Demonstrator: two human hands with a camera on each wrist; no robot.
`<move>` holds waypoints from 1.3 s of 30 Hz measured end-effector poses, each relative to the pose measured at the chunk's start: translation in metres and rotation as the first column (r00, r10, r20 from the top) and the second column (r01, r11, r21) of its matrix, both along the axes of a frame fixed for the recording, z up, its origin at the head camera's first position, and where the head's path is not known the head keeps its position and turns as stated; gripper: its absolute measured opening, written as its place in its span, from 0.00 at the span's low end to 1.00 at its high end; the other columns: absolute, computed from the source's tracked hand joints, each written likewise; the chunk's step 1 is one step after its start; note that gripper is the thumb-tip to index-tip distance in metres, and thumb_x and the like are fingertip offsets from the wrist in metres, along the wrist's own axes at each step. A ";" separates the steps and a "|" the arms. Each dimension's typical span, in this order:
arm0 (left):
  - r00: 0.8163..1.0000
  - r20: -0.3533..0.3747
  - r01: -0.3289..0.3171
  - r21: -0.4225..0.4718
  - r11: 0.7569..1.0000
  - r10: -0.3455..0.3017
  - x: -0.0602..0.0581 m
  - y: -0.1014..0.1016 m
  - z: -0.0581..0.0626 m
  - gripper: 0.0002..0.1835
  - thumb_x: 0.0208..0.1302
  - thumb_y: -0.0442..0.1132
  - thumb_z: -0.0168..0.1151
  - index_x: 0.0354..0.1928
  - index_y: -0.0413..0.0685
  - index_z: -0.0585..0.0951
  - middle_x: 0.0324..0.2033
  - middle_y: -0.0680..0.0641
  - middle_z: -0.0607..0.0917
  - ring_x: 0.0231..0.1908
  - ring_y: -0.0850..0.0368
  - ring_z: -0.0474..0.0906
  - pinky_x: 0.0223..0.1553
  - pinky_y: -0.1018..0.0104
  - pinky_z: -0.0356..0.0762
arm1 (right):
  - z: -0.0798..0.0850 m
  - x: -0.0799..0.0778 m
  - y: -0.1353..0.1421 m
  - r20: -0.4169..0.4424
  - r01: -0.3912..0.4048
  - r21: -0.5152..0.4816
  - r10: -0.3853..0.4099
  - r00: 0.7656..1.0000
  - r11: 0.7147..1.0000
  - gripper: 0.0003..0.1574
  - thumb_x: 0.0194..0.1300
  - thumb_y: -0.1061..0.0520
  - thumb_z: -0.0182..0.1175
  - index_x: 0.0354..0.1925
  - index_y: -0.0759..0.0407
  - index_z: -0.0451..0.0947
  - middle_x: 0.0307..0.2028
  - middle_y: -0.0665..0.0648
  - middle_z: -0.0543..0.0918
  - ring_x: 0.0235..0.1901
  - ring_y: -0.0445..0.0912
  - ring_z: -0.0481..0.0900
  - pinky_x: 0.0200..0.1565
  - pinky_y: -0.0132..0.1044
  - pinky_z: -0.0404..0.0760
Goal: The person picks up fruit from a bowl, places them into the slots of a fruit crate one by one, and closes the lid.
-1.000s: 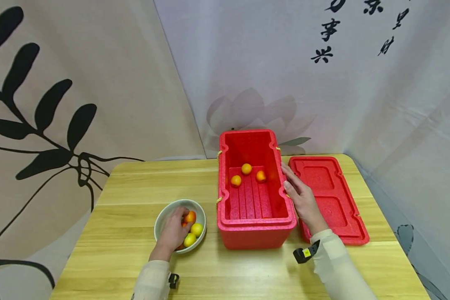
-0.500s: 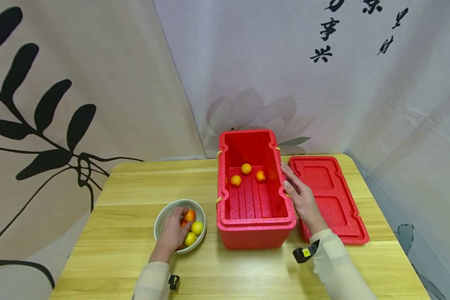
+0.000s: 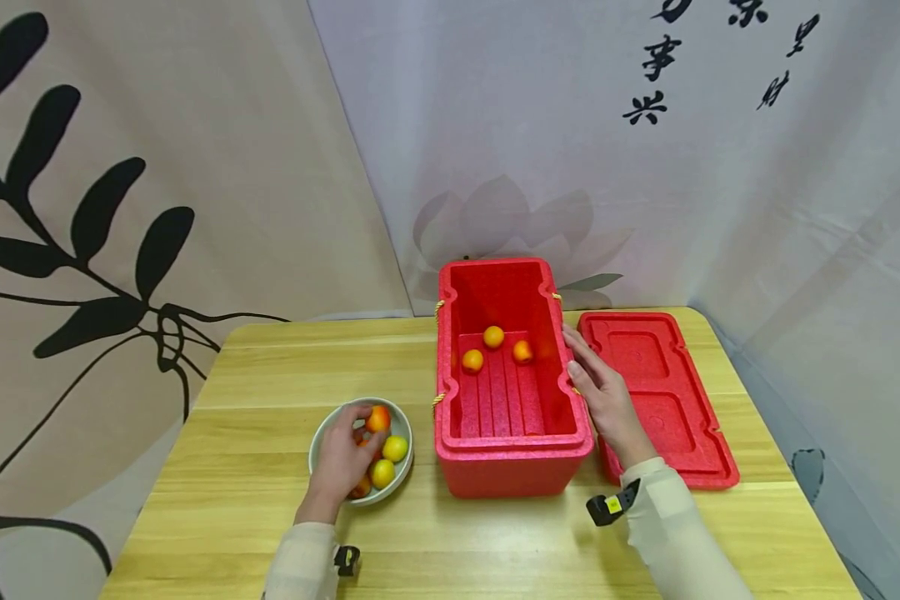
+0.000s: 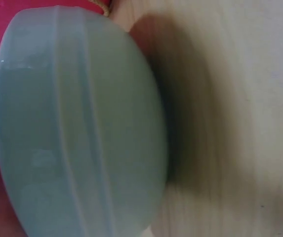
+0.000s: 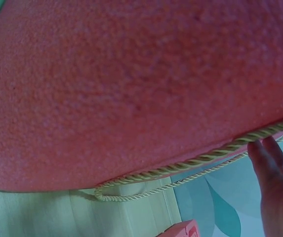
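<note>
My left hand reaches into a pale grey-green bowl and pinches a small orange-red fruit between thumb and fingers. Two yellow fruits and other reddish ones lie around it, partly hidden by the hand. The left wrist view is mostly filled by the bowl's outer wall. My right hand rests with extended fingers against the right side of an uncovered red foam box. Inside the box lie several small orange fruits. In the right wrist view, fingertips touch the box beside its twisted gold cord.
A red lid with recessed panels lies on the wooden table, right of the box and partly behind my right forearm. Printed cloth hangs behind the table's back edge.
My left hand has lifted slightly, raising the orange-red fruit a little, and the fruits beside it have shifted and show more. My right hand stays at the box.
</note>
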State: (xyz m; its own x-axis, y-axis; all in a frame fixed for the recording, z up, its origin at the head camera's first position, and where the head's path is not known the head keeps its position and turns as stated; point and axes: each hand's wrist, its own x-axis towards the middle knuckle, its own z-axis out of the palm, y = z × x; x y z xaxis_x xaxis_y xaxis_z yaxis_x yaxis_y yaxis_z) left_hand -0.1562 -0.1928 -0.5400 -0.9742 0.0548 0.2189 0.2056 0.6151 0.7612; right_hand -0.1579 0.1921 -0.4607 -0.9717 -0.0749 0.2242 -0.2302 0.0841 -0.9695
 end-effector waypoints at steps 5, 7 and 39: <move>1.000 0.002 0.005 0.100 0.995 -0.005 -0.003 0.002 0.006 0.19 0.55 0.25 0.72 0.48 0.34 0.76 0.51 0.37 0.78 0.47 0.39 0.81 0.47 0.51 0.81 | 0.000 0.000 0.000 -0.010 -0.003 -0.002 0.003 1.000 1.000 0.31 0.75 0.61 0.51 0.73 0.62 0.60 0.73 0.56 0.59 0.72 0.52 0.55 0.53 0.32 0.76; 1.000 -0.006 0.004 0.128 0.992 -0.003 -0.003 0.002 0.009 0.19 0.55 0.25 0.71 0.48 0.34 0.76 0.52 0.38 0.78 0.49 0.40 0.80 0.48 0.52 0.81 | 0.000 -0.001 0.000 -0.013 -0.006 -0.005 0.006 1.000 1.000 0.31 0.75 0.61 0.51 0.72 0.62 0.60 0.73 0.56 0.59 0.71 0.51 0.55 0.53 0.32 0.76; 0.981 -0.190 0.091 0.251 0.964 -0.043 -0.007 0.030 0.094 0.20 0.55 0.21 0.68 0.52 0.29 0.79 0.49 0.33 0.77 0.50 0.40 0.76 0.48 0.48 0.79 | -0.001 0.000 0.001 0.020 -0.002 -0.011 0.002 1.000 1.000 0.32 0.75 0.59 0.51 0.73 0.61 0.60 0.74 0.53 0.59 0.72 0.52 0.55 0.53 0.33 0.77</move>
